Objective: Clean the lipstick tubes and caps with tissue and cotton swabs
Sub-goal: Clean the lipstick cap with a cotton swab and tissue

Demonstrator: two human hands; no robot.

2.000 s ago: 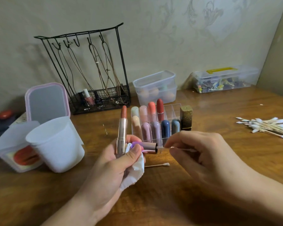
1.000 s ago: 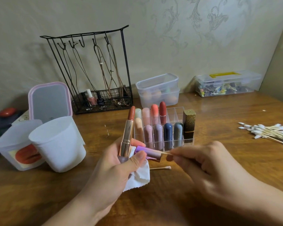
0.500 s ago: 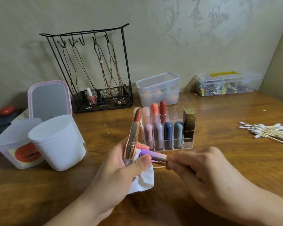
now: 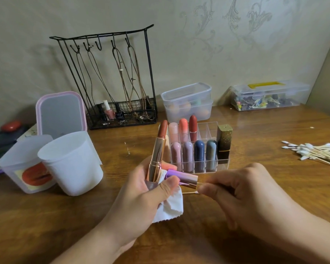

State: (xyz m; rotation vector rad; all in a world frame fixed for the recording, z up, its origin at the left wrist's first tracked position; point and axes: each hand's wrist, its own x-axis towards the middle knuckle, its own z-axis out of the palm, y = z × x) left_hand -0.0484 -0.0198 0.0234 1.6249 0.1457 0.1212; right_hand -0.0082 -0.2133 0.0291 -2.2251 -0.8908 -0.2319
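Left hand point(image 4: 141, 195) grips three things at once: an open lipstick point(image 4: 157, 155) standing nearly upright with its brown bullet exposed, a purple cap point(image 4: 181, 177) lying sideways under the thumb with its mouth toward the right, and a crumpled tissue point(image 4: 170, 206) hanging below the palm. Right hand point(image 4: 242, 193), fingers curled, pinches a swab point(image 4: 200, 182) whose stick enters the cap's mouth; the tip is hidden inside. A second swab point(image 4: 190, 192) lies on the table point(image 4: 255, 134) just below the cap. The step in hand appears to be swabbing the cap's interior; the next move likely calls for twisting the swab against the inner wall, then drawing it out straight. Beyond the hands, a clear organiser point(image 4: 204, 149) holds capped lipsticks, and a pile of swabs point(image 4: 316, 151) lies well to the right. Two cups point(image 4: 71, 162) stand at left; a wire rack point(image 4: 111, 82) and lidded boxes point(image 4: 187, 102) line the wall.
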